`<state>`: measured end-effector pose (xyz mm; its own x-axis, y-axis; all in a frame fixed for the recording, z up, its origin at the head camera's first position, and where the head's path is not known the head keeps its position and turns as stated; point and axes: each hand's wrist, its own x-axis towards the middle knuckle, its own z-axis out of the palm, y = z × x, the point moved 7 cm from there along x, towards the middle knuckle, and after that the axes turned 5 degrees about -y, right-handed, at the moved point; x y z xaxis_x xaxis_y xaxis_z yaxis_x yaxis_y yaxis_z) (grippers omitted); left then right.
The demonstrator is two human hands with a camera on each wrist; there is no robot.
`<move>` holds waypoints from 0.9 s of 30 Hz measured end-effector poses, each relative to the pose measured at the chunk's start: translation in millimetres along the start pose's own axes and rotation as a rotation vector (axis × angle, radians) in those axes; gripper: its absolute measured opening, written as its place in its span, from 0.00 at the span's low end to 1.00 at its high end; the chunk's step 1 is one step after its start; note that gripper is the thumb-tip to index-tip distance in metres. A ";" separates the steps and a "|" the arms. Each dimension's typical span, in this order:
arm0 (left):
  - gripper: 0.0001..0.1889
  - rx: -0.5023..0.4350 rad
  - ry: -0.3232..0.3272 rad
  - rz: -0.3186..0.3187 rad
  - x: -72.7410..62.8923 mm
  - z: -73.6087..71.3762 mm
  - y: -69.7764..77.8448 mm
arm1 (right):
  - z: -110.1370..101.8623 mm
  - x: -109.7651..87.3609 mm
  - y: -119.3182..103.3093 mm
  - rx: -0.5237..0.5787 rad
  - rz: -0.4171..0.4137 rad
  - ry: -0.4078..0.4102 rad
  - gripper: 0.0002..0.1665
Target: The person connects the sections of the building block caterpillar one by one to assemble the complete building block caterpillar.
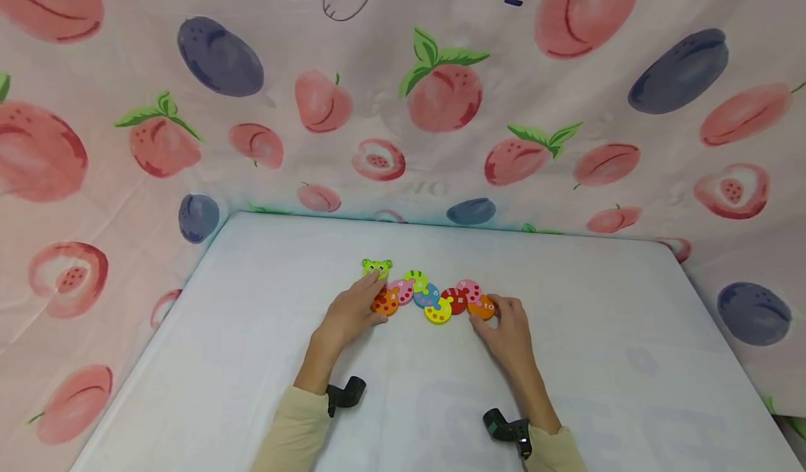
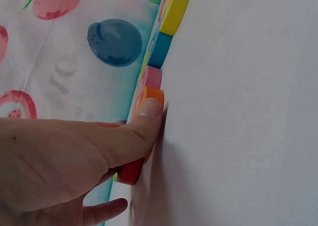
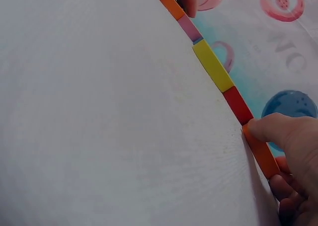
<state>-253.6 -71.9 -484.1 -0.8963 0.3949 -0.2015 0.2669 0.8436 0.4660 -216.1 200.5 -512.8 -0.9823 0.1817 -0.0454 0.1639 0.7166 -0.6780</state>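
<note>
A caterpillar puzzle [image 1: 427, 295] of several round, numbered wooden pieces lies linked in a wavy row on the white table. Its green head piece [image 1: 376, 267], with eyes, is at the left end. My left hand [image 1: 350, 311] grips the row just below the head, thumb against the edge of an orange piece [image 2: 155, 93]. A red piece [image 2: 130, 172] shows under that hand in the left wrist view, mostly covered from above. At the other end, my right hand [image 1: 511, 332] holds the orange piece marked 10 [image 1: 481, 308] between thumb and fingers.
The white table [image 1: 403, 402] extends around the puzzle on all sides. A fruit-printed cloth [image 1: 378, 101] hangs behind the table's far edge and along both sides. Each wrist carries a small black camera, the left one [image 1: 346, 394] and the right one [image 1: 506, 430].
</note>
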 end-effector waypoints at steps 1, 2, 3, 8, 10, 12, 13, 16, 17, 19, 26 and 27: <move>0.40 -0.001 0.011 0.000 -0.2 -0.3 0.5 | 0.1 0.3 0.5 0.002 -0.003 0.002 0.34; 0.40 -0.004 0.023 0.000 -0.3 -0.7 1.2 | 0.3 0.6 0.9 0.002 -0.005 0.002 0.34; 0.40 -0.004 0.034 0.000 -0.6 -1.1 1.9 | 0.6 1.1 1.3 0.003 -0.007 0.001 0.34; 0.40 -0.027 0.063 -0.005 -1.2 -2.1 3.6 | 1.8 2.7 3.8 0.003 -0.005 -0.006 0.34; 0.40 -0.040 0.067 -0.008 -1.4 -2.1 3.7 | 1.9 2.2 4.6 0.006 0.000 -0.008 0.34; 0.41 -0.055 0.069 -0.011 -1.5 -2.2 4.1 | 1.7 1.5 5.2 0.007 0.004 -0.008 0.35; 0.41 -0.059 0.072 -0.013 -1.3 -2.6 3.8 | 1.8 1.6 5.1 0.008 0.005 -0.007 0.35; 0.41 -0.054 0.087 -0.006 0.4 -4.3 3.1 | 1.1 2.8 3.4 0.008 0.003 -0.005 0.34; 0.41 -0.051 0.089 -0.004 1.1 -5.0 2.9 | 0.6 3.3 2.7 0.006 0.002 -0.002 0.34; 0.40 -0.041 0.094 0.003 2.0 -6.4 2.4 | -0.3 4.0 1.5 0.005 0.001 0.004 0.34; 0.39 -0.039 0.077 0.009 0.8 -4.3 -0.4 | 0.3 1.7 1.9 -0.002 -0.019 0.013 0.34; 0.39 -0.036 0.073 0.013 0.9 -3.4 -0.5 | 0.6 1.4 3.0 -0.007 -0.019 0.015 0.34</move>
<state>-255.7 -73.3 -481.6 -0.9167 0.3770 -0.1323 0.2669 0.8243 0.4993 -217.0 202.5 -515.3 -0.9838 0.1781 -0.0212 0.1457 0.7248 -0.6733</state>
